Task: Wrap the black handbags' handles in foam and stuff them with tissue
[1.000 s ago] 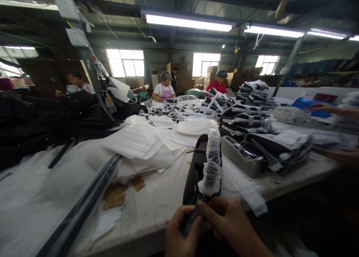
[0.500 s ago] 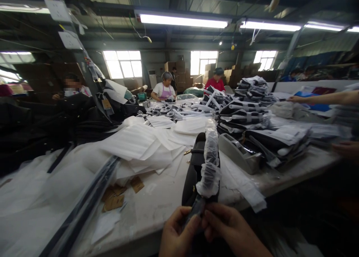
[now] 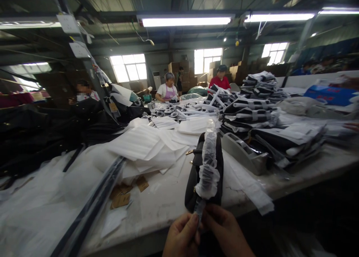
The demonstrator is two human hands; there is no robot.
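A black handbag [image 3: 191, 184] with gold-coloured fittings lies at the near edge of the table. Along its top runs a strap wrapped in a crinkled, see-through plastic sleeve [image 3: 209, 163]. At the strap's near end, my left hand [image 3: 182, 234] pinches the plastic-covered strap [image 3: 199, 208] between thumb and fingers. Close beside it on the right, my right hand [image 3: 224, 229] has its fingers closed at the same end of the strap. Its fingertips are partly hidden, so I cannot make out exactly what they grip.
White foam sheets [image 3: 137, 141] and plastic-covered black straps [image 3: 92, 204] lie left of the bag, near brown tags [image 3: 120, 200]. To the right stand a grey tape dispenser [image 3: 244, 154] and stacked wrapped black goods [image 3: 249, 111]. Co-workers [image 3: 167, 90] sit across the table.
The view has turned slightly left, so the scene sits further right. Both hands stay at the strap's near end, a little lower in view. A co-worker's outstretched arm at right has drawn back.
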